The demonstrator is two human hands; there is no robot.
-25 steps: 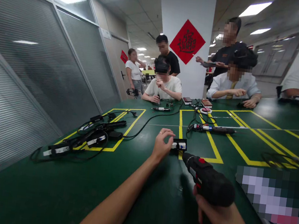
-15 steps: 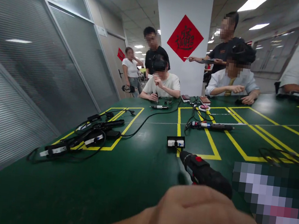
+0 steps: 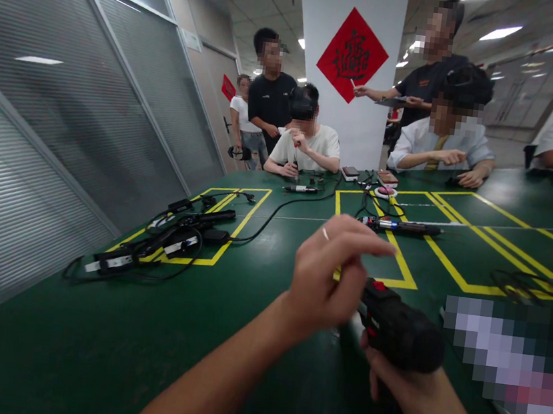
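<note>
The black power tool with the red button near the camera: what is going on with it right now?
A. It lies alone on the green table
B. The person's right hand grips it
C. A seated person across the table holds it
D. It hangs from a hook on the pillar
B: the right hand is wrapped under the black power tool, while the left hand is raised at its front end, above the green table.

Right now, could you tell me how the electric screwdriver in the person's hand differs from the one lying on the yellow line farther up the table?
The held screwdriver is black with a red button, gripped by the right hand; the lying screwdriver is slimmer, with a silvery front section. The first is off the table; the second rests flat, untouched. Both are dark-bodied.
</note>
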